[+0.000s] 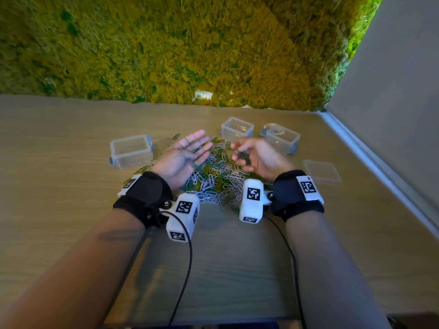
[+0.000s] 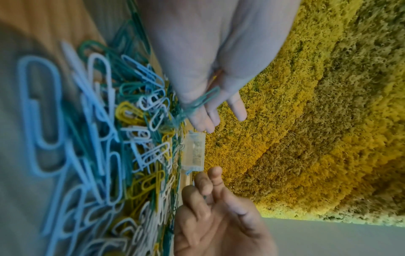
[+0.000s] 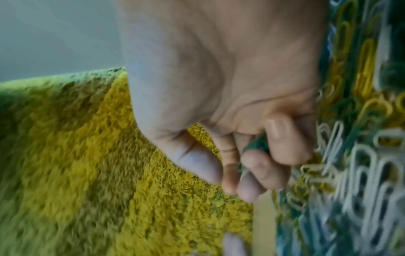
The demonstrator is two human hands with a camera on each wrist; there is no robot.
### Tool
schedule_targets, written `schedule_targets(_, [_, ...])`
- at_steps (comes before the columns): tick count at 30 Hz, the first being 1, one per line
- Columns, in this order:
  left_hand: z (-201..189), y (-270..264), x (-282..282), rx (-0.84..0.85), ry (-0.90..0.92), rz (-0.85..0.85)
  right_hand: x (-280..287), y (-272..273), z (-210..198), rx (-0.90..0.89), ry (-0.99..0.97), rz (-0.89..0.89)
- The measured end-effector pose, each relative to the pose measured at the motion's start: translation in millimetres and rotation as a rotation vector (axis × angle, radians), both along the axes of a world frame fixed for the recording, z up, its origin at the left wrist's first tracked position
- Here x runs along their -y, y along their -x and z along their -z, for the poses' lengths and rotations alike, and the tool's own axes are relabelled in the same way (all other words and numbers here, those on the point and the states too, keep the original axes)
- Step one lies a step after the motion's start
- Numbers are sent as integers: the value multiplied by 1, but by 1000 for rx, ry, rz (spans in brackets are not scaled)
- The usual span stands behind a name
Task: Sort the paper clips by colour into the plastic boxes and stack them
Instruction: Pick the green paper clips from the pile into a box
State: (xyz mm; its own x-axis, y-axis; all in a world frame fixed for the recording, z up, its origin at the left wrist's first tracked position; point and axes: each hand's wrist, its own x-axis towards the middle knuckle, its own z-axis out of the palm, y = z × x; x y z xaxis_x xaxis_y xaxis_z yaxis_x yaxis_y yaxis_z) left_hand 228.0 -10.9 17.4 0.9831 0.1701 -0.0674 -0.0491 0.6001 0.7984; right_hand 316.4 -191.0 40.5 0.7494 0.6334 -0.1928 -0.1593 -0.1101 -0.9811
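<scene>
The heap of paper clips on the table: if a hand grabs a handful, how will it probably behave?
The heap of paper clips looks loose and interlocked, so extra clips of other colours would probably dangle along. Each clip is thin wire, likely light. The right hand already grips green clips in curled fingers; some may slip out.

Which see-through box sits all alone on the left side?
The plastic box beside the open left hand; the other two boxes sit together past the right hand.

Green, yellow, white clips; clear boxes.
</scene>
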Motion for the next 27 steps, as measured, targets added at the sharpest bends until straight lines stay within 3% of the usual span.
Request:
schedule_targets(4, [-1,0,-3,-14,42,-5,0,5,-3,396,522,-92])
schedule_targets(6, [-1,1,-6,-11,132,21,1,6,-2,505,604,-172])
schedule_targets(11, [-4,5,-6,-39,254,82,-1,9,-2,585,557,-149])
schedule_targets(15, [-7,8,-2,-117,144,230,-8,16,-11,530,251,-57])
schedule_targets(18, [-8,10,6,-148,133,314,-31,28,-7,604,126,-106])
schedule_targets(21, [-11,11,9,-147,223,175,-43,33,-4,656,116,-125])
schedule_targets(23, [-12,9,1,-205,315,91,-38,25,-2,628,82,11])
schedule_targets(27, [-10,3,-28,-185,579,-3,-32,12,11,533,249,108])
